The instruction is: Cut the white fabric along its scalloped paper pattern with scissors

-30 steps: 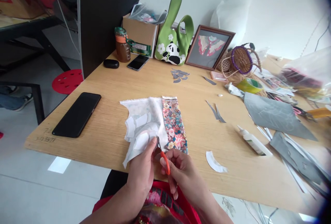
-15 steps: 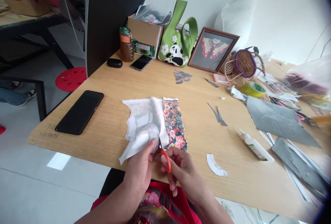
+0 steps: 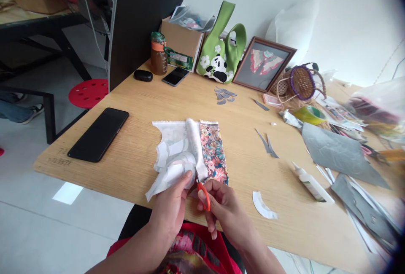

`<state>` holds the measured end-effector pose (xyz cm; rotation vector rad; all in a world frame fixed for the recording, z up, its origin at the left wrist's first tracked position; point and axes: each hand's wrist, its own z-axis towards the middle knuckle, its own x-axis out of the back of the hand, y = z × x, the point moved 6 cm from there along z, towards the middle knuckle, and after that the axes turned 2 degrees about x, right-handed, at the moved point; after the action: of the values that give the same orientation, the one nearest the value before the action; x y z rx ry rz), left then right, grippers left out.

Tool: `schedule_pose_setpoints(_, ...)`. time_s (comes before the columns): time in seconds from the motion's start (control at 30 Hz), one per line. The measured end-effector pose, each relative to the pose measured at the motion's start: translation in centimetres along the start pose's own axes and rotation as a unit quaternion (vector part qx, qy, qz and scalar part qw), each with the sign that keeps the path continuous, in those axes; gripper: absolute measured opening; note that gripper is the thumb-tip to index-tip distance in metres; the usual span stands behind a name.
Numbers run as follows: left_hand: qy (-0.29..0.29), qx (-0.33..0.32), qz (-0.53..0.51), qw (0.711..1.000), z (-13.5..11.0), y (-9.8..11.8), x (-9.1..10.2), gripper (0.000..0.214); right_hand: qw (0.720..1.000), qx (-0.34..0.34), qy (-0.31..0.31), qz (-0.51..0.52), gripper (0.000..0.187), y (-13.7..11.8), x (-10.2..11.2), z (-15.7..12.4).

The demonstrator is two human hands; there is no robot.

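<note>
My left hand (image 3: 172, 196) pinches the near edge of a piece of fabric (image 3: 171, 128), its pale back facing up with white paper pieces (image 3: 172, 149) on it. The right side of the fabric is folded over and shows a floral print (image 3: 212, 147). My right hand (image 3: 218, 202) is closed on orange-handled scissors (image 3: 204, 197), with fingers in the handle. The blades point away from me, at the fabric just right of my left thumb; their tips are partly hidden by cloth. A curved white paper piece (image 3: 263, 205) lies on the table to the right.
A black phone (image 3: 98, 135) lies left on the table (image 3: 139, 109). Grey scraps (image 3: 267, 142) and a white glue bottle (image 3: 313, 182) are at right, beside grey sheets (image 3: 340, 149). Behind stand a bottle (image 3: 158, 57), a green bag (image 3: 218, 52) and a picture frame (image 3: 265, 64).
The view has shifted slightly. Both hands keep their hold on the fabric and scissors, and the fabric lies almost as before.
</note>
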<state>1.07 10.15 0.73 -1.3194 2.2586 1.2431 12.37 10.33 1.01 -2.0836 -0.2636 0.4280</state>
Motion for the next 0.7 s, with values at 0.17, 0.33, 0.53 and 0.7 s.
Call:
schedule_pose_setpoints(0.17,-0.009,0.001,-0.010,1.000,-0.10,-0.03,-0.16,0.025,1.000,0.000,-0.006,0.001,0.050,-0.04,0.08,0.03)
schedule_pose_setpoints(0.33,-0.010,-0.006,0.000,1.000,0.07,0.00,-0.06,0.025,1.000,0.007,-0.003,0.004,0.048,-0.14,0.09,0.10)
schedule_pose_setpoints(0.53,-0.014,0.006,0.003,1.000,-0.12,-0.07,-0.08,0.024,1.000,0.015,-0.004,0.011,0.047,-0.05,0.16,0.10)
schedule_pose_setpoints(0.7,-0.015,0.012,0.029,0.999,-0.14,-0.13,-0.05,0.022,1.000,0.012,-0.004,0.010,0.047,-0.07,0.32,-0.01)
